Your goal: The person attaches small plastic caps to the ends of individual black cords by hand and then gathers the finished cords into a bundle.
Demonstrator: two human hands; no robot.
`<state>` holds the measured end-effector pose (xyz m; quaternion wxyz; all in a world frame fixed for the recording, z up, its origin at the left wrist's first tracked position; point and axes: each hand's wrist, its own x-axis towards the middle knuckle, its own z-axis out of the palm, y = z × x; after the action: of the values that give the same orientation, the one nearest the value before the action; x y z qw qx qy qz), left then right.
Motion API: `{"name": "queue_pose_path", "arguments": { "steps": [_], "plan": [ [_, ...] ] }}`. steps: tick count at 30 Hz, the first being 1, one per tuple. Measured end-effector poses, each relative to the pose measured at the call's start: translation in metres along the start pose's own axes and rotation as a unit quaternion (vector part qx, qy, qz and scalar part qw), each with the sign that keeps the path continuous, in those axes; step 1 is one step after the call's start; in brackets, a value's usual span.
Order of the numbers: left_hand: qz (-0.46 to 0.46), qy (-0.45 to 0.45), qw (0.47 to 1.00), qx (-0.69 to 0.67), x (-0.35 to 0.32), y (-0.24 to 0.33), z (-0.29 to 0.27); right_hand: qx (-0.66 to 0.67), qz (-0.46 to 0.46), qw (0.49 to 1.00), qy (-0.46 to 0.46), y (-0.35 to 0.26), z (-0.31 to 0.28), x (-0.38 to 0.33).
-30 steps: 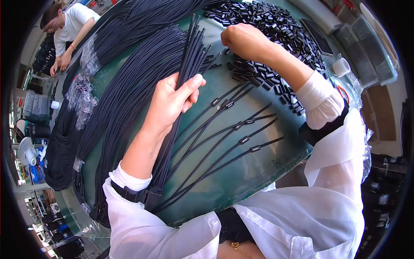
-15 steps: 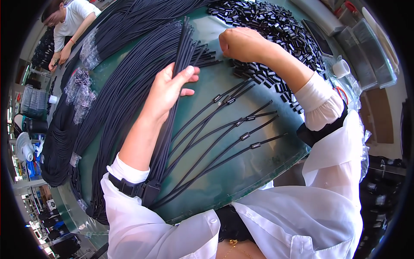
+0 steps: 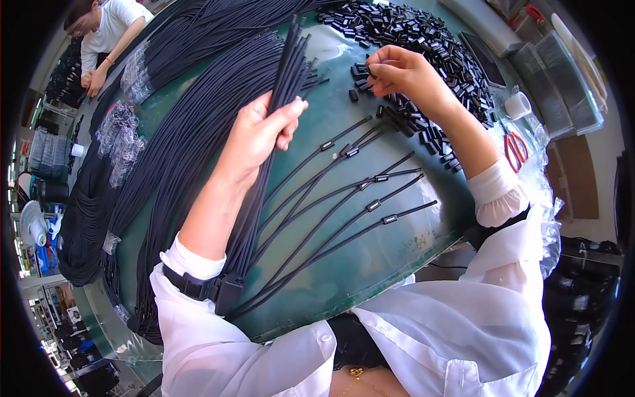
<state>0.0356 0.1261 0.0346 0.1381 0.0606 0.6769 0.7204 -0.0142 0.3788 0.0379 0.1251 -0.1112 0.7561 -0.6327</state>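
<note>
My left hand (image 3: 268, 126) is closed around a bundle of thin black cords (image 3: 289, 63), whose cut ends stick up past the thumb. To its right, my right hand (image 3: 402, 74) pinches thumb and fingertips together at the near left edge of a pile of small black sleeves (image 3: 423, 40). A dark bit shows at its fingertips, apparently one such sleeve, mostly hidden by the fingers. Several separate cords with a sleeve (image 3: 374, 205) on each fan out over the green table below, their ends pointing right.
Long bundles of black cords (image 3: 192, 112) cover the table's left side, partly wrapped in clear plastic (image 3: 137, 76). Red-handled scissors (image 3: 516, 151) and a white roll (image 3: 520, 104) lie at the right. Clear plastic bins (image 3: 562, 86) stand beyond. Another person (image 3: 109, 33) works at the far left.
My right hand has moved right and nearer, turning from a curled fist to a pinch at the sleeves. My left fingers have closed more tightly round the cords.
</note>
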Motion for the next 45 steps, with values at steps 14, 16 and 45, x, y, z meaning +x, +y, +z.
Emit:
{"name": "queue_pose_path", "arguments": {
  "steps": [14,16,45],
  "plan": [
    [-0.009,0.014,0.998,0.066,-0.010,0.012,0.016,0.082,-0.076,0.992,-0.051,-0.009,0.013,-0.024],
    [-0.005,0.013,0.997,0.074,-0.010,0.012,0.016,0.081,-0.087,0.992,-0.049,-0.009,0.015,-0.025],
    [-0.006,-0.026,0.997,0.077,-0.013,0.012,0.020,-0.502,-0.089,0.860,0.029,-0.004,-0.004,-0.032]
  ]
}}
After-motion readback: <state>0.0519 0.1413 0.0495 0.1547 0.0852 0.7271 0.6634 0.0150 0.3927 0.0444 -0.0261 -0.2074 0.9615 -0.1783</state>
